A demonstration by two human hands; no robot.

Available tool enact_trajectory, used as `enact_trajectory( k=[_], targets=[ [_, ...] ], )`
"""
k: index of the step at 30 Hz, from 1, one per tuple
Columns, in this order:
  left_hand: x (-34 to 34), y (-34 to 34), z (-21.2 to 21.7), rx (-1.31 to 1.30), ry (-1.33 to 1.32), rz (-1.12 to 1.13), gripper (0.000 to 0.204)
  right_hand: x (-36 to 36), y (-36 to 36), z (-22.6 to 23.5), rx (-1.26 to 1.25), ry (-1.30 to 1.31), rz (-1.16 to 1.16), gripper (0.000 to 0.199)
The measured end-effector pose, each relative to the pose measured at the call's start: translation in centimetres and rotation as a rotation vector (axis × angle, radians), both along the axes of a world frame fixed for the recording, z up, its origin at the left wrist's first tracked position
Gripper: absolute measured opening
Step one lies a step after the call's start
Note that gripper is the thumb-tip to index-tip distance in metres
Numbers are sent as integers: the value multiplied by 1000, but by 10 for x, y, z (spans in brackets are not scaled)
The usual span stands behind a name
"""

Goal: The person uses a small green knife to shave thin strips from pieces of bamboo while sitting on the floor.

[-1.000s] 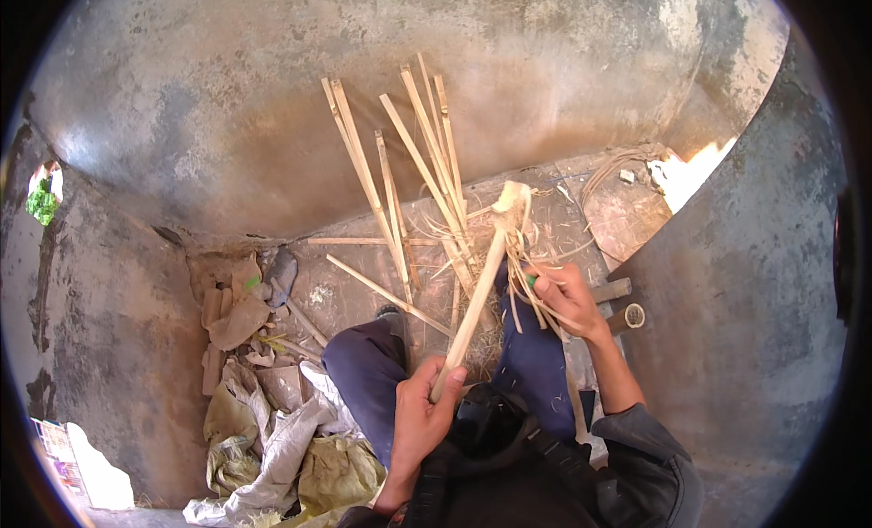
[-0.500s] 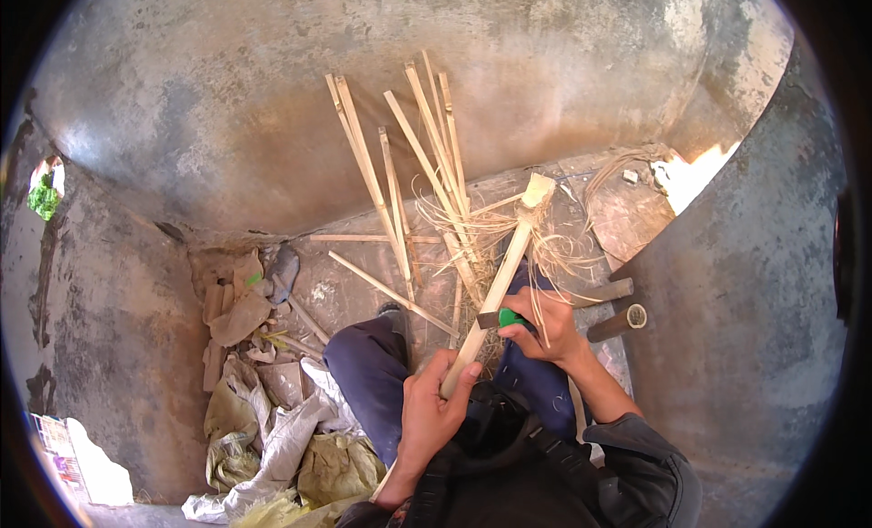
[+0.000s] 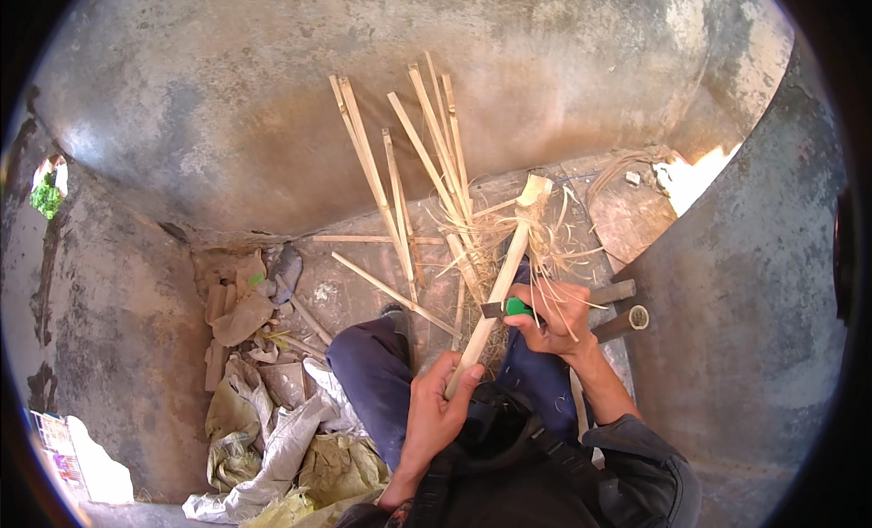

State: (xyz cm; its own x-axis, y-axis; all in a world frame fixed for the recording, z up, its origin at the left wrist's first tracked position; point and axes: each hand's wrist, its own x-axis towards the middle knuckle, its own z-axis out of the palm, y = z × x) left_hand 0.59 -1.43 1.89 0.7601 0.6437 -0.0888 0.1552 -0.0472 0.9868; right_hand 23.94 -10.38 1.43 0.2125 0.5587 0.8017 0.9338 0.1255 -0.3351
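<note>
A pale bamboo strip (image 3: 502, 287) slants away from me, its near end in my left hand (image 3: 438, 403), fingers and thumb wrapped round it. My right hand (image 3: 556, 319) is closed on a knife with a green handle (image 3: 517, 307). Its short dark blade (image 3: 491, 310) lies across the strip, partway along it. The strip's far end meets a light wooden block (image 3: 534, 190). Thin curled shavings (image 3: 551, 242) hang about that end, and some trail over my right hand.
Several bamboo strips (image 3: 371, 169) lean on the far wall (image 3: 272, 119); others lie on the floor. Crumpled sacks (image 3: 272, 446) and rubble (image 3: 238, 319) are at the left. Two bamboo tubes (image 3: 627, 323) jut out by the right wall. My bent knees flank the work.
The knife and my right hand have shifted slightly farther up the strip. The strip's far end has moved a little to the left. My left hand keeps its hold.
</note>
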Motion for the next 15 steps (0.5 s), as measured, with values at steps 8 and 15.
enact_trajectory(
  k=[8,15],
  targets=[
    [-2,-1,2,-30,-4,11,21,4,-2,2,-30,-24,-25,37],
    [-12,-5,-4,-50,20,-22,23,35,-1,-5,11,28,-113,25]
  ],
)
